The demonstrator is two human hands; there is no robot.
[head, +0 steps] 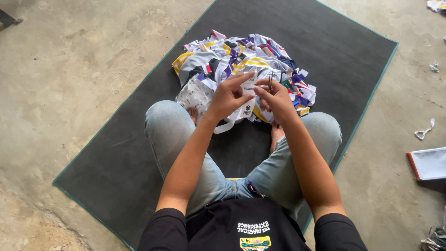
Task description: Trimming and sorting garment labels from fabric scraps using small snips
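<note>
Head view: seated cross-legged on a dark mat (116, 153) with green edging, bare concrete floor (60, 69) open all round. Left hand (228, 98) clenched on a white paper tag (248, 95), held upright above the knees. Right hand (278, 100) touching the tag's far edge, grip closed on small scissors (270, 82). Just beyond, a pile of striped fabric pieces (241, 62) on the mat. Near the mat's right edge, a white scrap (425, 131) and a flat white panel (429, 163).

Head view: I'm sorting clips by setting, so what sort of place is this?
Probably an informal garment workroom floor: bare concrete floor, a dark mat and a pile of fabric scraps.
</note>
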